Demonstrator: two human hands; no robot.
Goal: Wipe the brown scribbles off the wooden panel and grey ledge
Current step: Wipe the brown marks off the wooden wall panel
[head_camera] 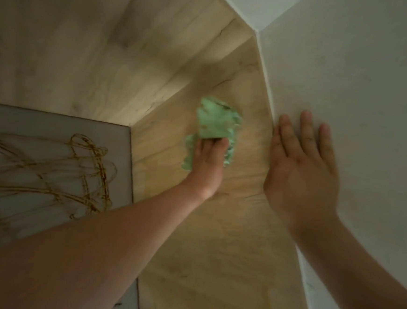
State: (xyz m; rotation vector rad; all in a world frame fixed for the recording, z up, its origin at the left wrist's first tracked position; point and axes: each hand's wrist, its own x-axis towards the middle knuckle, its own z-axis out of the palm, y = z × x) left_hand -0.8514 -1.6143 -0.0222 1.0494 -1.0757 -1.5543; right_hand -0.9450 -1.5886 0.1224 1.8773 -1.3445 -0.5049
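My left hand (208,163) grips a crumpled green cloth (216,123) and presses it against the light wooden panel (230,229) in the middle of the view. Faint smears show on the wood around the cloth. The grey ledge (53,128) lies at the left, and brown scribbles (84,169) loop over it, untouched by the cloth. My right hand (301,167) rests flat on the white wall to the right of the panel, its fingers straight and spread.
A white wall (360,93) borders the panel on the right, meeting it along a pale seam. More wooden surfaces (85,35) rise behind the ledge and form an inner corner at the top.
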